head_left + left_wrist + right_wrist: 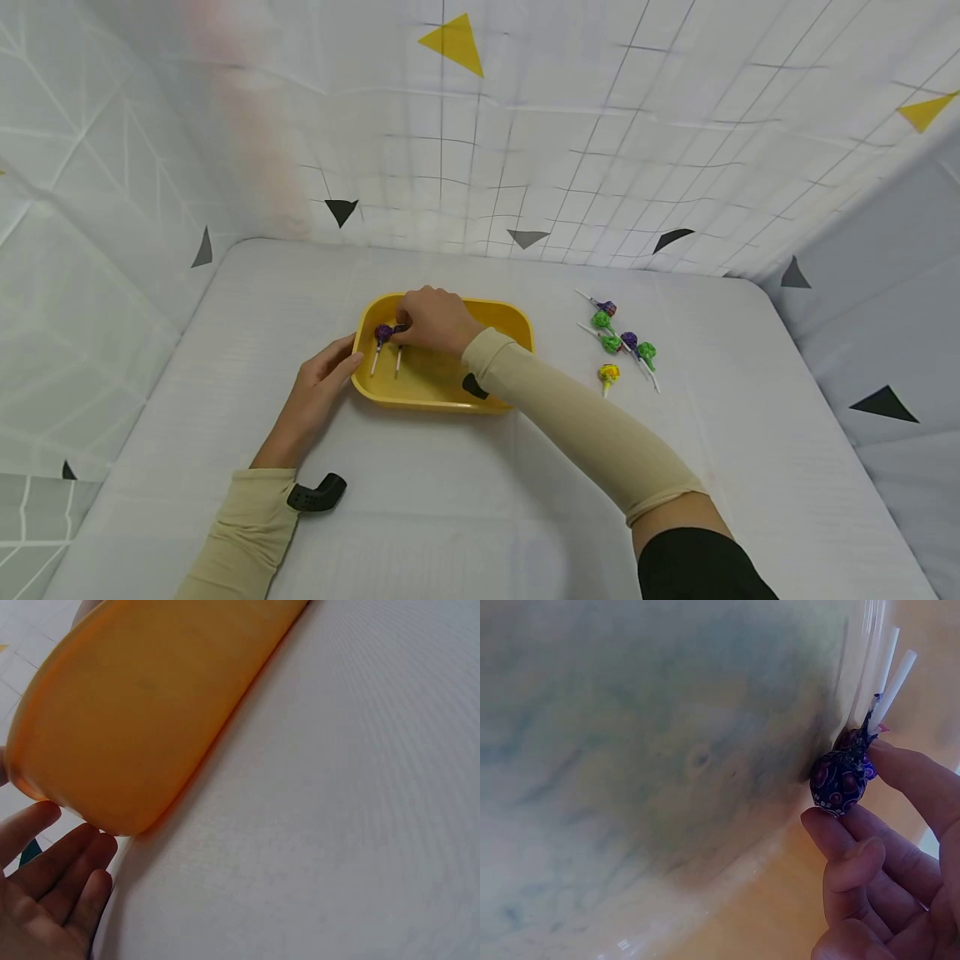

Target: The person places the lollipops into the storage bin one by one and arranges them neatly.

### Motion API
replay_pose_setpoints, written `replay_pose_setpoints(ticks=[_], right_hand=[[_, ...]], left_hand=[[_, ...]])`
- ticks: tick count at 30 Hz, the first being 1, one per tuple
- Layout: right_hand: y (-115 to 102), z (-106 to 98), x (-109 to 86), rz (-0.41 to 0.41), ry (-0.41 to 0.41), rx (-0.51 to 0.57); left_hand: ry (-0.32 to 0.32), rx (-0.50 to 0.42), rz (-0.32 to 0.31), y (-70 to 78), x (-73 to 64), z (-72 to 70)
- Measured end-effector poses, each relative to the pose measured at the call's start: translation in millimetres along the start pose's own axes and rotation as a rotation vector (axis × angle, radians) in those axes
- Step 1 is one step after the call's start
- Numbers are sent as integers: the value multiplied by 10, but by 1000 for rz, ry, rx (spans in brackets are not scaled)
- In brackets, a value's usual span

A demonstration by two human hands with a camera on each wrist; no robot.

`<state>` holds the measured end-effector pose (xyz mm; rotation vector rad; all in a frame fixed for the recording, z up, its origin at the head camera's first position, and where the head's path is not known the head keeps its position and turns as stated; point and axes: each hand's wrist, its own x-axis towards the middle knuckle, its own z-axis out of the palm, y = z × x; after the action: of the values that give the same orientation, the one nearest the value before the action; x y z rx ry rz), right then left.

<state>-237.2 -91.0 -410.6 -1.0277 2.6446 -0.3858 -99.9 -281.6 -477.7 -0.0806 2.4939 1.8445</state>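
A yellow tray [435,385] lies on the white-covered table in the head view. Inside its left end, my right hand [438,321] pinches a purple-wrapped lollipop [838,784], white stick pointing toward me. Beside it in the tray is a second purple lollipop [382,333], mostly hidden behind the held one in the right wrist view. My left hand [324,382] rests against the tray's left end. In the left wrist view its fingertips [105,844] touch the outer wall, relaxed and slightly bent.
Right of the tray, several loose lollipops lie on the table, including a green one [647,352], a purple one [628,339] and a yellow one [609,372] nearer to me. A white patterned sheet [525,150] hangs behind the table.
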Motion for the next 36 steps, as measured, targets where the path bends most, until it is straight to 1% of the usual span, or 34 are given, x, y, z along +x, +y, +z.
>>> replay_pose_setpoints(ticks=[9,14,20,27,30,36], right_hand=[[31,-25,-44,-1,14,6],[46,-68,-84,15,8,13],[67,-160,-181,24,2,26],[146,-257,-300,2,38,2],[196,-290,-340,-8,27,-6],[278,-377,-444,-11,12,17]], left_hand=[[-9,-29,27,1,-2,12],[-12,-23,22,11,-5,19],[-8,-5,13,14,-7,22],[-3,-1,12,4,-10,32],[2,4,5,1,-7,33],[4,-1,1,11,-13,37]])
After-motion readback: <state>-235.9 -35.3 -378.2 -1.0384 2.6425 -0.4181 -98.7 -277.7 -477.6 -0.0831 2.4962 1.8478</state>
